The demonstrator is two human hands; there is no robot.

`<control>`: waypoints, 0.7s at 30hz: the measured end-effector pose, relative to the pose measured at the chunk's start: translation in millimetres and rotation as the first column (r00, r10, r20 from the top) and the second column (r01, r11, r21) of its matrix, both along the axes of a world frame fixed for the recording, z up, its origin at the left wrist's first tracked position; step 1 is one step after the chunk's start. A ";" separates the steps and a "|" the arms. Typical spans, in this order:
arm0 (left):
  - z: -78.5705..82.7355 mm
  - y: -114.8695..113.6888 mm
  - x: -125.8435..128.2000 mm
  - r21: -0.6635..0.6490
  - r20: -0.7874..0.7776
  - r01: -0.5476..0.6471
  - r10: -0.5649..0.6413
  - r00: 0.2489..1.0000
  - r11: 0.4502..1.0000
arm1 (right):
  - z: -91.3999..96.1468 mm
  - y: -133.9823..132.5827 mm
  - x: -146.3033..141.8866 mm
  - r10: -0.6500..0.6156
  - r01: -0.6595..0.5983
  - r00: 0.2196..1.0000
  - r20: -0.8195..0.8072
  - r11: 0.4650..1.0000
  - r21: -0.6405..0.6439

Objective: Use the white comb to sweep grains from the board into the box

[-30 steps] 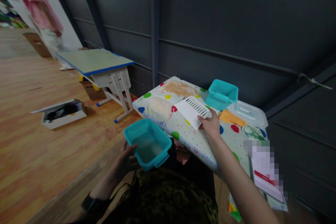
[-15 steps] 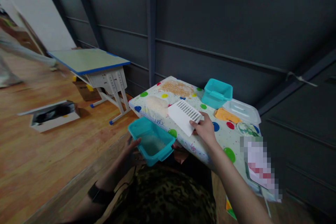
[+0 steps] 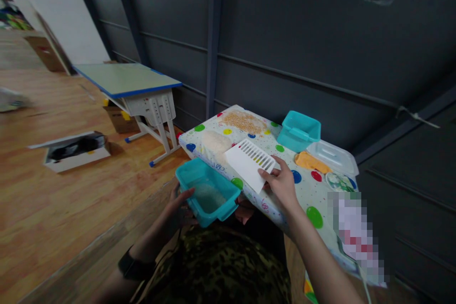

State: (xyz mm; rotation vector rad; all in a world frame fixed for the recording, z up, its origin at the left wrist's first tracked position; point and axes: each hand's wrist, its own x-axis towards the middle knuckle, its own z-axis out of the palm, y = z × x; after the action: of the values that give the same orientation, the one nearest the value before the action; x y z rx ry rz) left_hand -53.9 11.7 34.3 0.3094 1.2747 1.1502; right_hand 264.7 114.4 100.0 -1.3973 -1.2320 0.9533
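My left hand (image 3: 180,206) grips the left side of a teal plastic bin (image 3: 231,197) held against the near table edge, thumb over its rim. White grains that look like rice (image 3: 210,197) lie in the bin's bottom. In my right hand (image 3: 281,183) is a flat white slotted scraper (image 3: 245,166), pinched at its right end and tilted low over the table. By the scraper's left end, a heap of white grains (image 3: 215,142) sits on the tabletop. Farther back spreads a patch of yellowish kernels (image 3: 244,122), too small to name surely.
A second teal bin (image 3: 299,130) stands at the table's back, beside a clear lid (image 3: 335,157), an orange cloth (image 3: 312,162) and a small round dish (image 3: 340,182). A dark panelled wall (image 3: 320,33) rises behind. Left are a desk (image 3: 128,78) and an open white box (image 3: 78,152).
My right hand has drawn the scraper slightly toward the near table edge. The left hand keeps the bin in place. The whole view has shifted a little.
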 end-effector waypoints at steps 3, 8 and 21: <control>3.2 -3.7 1.4 -0.014 -0.062 0.000 -0.001 0.998 1.000 | -0.6 -4.6 6.4 -0.044 0.044 0.999 -0.010 0.999 0.014; 8.1 -9.8 3.4 -0.001 -0.049 -0.029 0.029 0.998 1.000 | -8.8 -11.3 3.9 -0.070 0.069 0.997 0.019 0.997 0.038; 9.8 -7.5 5.8 -0.011 -0.083 -0.025 0.024 0.996 1.000 | -8.8 -22.9 -24.6 0.084 -0.083 0.994 -0.071 0.996 0.027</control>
State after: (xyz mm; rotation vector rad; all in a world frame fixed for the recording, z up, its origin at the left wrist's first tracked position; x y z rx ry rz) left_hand -48.1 4.2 44.1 0.3369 1.3604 1.1601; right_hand 240.1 91.5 91.2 -1.2907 -1.2522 1.0345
